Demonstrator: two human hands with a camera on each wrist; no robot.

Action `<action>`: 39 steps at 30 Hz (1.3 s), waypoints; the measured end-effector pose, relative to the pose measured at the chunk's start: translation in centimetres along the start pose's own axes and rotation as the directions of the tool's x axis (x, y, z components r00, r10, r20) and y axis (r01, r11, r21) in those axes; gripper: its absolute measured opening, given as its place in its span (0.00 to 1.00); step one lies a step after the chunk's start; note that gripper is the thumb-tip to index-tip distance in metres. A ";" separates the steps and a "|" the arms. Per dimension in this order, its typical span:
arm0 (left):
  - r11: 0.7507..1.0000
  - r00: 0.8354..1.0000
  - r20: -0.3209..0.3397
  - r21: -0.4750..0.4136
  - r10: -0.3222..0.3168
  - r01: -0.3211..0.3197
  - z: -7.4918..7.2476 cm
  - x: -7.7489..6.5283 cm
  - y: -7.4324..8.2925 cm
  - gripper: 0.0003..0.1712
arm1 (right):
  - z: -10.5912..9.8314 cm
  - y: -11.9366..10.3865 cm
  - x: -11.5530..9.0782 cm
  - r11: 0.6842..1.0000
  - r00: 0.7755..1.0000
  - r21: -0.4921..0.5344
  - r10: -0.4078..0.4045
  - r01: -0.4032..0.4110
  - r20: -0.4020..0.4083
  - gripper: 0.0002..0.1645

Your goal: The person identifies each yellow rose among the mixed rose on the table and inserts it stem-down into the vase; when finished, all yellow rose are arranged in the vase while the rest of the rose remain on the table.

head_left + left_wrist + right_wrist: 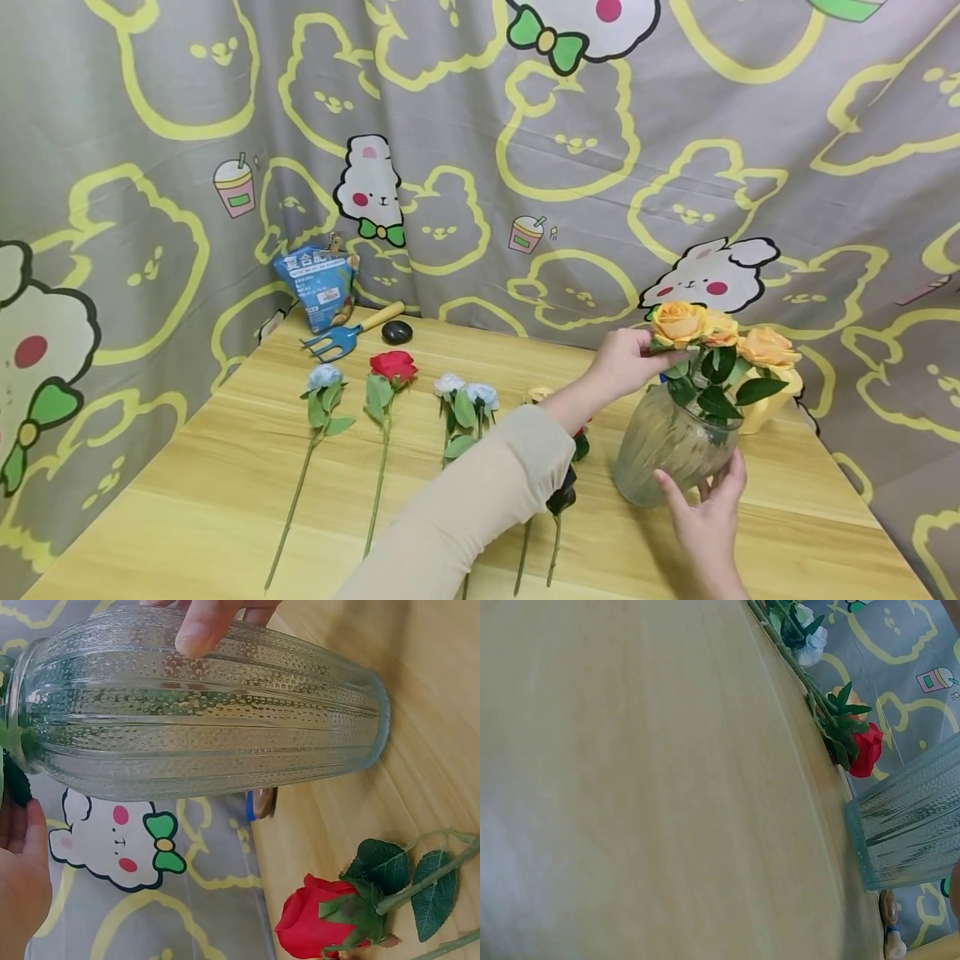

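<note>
A ribbed clear glass vase [667, 450] stands at the table's right side, orange roses [678, 323] and green leaves at its mouth. My left hand [626, 365] pinches one orange rose just under its bloom; the exact grip point is partly hidden by leaves. Low on the vase's near right side, my right hand [708, 517] holds the glass, thumb on one side and fingers on the other. In the left wrist view, its thumb [199, 634] presses the vase wall [202, 727]. Only the vase's lower part [907, 825] shows in the right wrist view.
Left of the vase lie a blue rose [325, 377], a red rose [393, 367], pale blue roses [480, 395] and others partly behind my left arm. Further back are a blue bag [322, 287], a hand fork [341, 340] and a black stone [397, 332]. A yellow container [768, 404] stands behind the vase.
</note>
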State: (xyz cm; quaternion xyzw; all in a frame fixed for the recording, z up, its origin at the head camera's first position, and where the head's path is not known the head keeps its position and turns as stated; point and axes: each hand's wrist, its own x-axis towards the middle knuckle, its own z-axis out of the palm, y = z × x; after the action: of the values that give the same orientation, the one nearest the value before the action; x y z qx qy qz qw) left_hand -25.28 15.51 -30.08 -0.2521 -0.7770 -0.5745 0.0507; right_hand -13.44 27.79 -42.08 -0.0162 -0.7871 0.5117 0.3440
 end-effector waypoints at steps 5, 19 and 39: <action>0.998 0.998 0.053 0.056 -0.032 0.029 0.2 -0.2 -0.1 0.16 | 0.3 -1.7 -0.3 1.000 1.000 0.009 0.004 -0.004 0.002 0.59; 0.991 0.989 0.056 -0.020 -0.133 0.134 0.6 -0.3 -0.3 0.14 | 0.7 -2.0 -0.6 1.000 1.000 0.019 0.013 -0.013 0.003 0.58; 0.924 0.898 0.231 0.018 -0.375 0.382 -7.7 -3.4 -7.0 0.13 | 0.2 0.4 0.1 1.000 1.000 0.020 0.009 -0.009 -0.007 0.58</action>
State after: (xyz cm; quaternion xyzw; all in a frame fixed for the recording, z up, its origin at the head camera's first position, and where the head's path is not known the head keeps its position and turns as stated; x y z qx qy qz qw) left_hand -27.13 5.82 -34.86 -0.1619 -0.8038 -0.5508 -0.1559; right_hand -13.77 27.92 -42.36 -0.0179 -0.7806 0.5212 0.3444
